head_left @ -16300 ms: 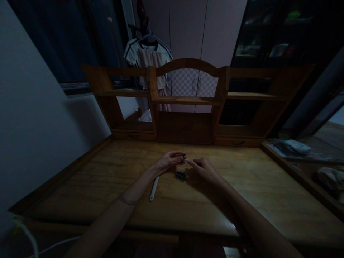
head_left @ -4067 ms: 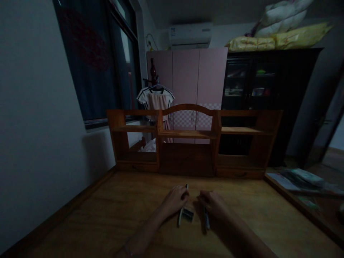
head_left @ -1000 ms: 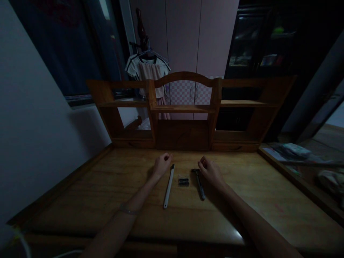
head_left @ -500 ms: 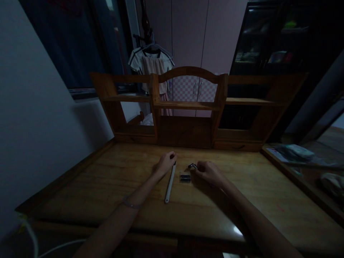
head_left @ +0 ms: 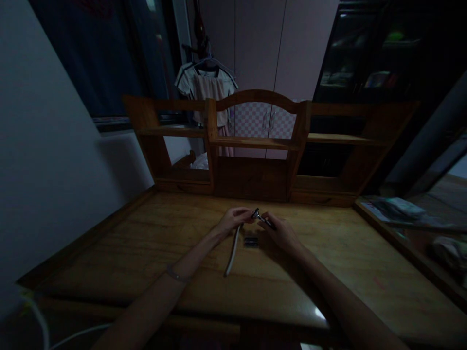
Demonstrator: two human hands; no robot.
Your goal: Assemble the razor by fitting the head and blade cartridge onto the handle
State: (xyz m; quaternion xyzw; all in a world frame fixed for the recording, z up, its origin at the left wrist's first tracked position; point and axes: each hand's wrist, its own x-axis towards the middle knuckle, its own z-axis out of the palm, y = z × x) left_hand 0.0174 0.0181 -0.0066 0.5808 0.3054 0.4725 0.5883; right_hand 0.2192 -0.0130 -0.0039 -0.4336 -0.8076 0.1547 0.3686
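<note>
My right hand (head_left: 280, 232) is closed around the dark handle of what looks like a razor (head_left: 268, 222), its shiny neck and head angled up to the left. At the head of that razor, the fingers of my left hand (head_left: 233, 219) are pinched together, touching its edge. Below my hands a small clear pack (head_left: 251, 242) with two dark cartridge-like pieces lies flat on the desk. A long, thin white stick (head_left: 232, 253) rests left of the pack, its far end just under my left hand. Dim light hides finer detail.
The wooden desk (head_left: 164, 238) has a wooden shelf unit (head_left: 251, 177) along its back edge. A white wall (head_left: 73, 170) borders it on the left. Beyond the right edge lies a bag-like bundle (head_left: 404, 208). A white cable (head_left: 80, 333) hangs at the lower left.
My left hand has moved right, off the white stick's far end, to the razor's head. My right hand has raised the razor and turned its head upward.
</note>
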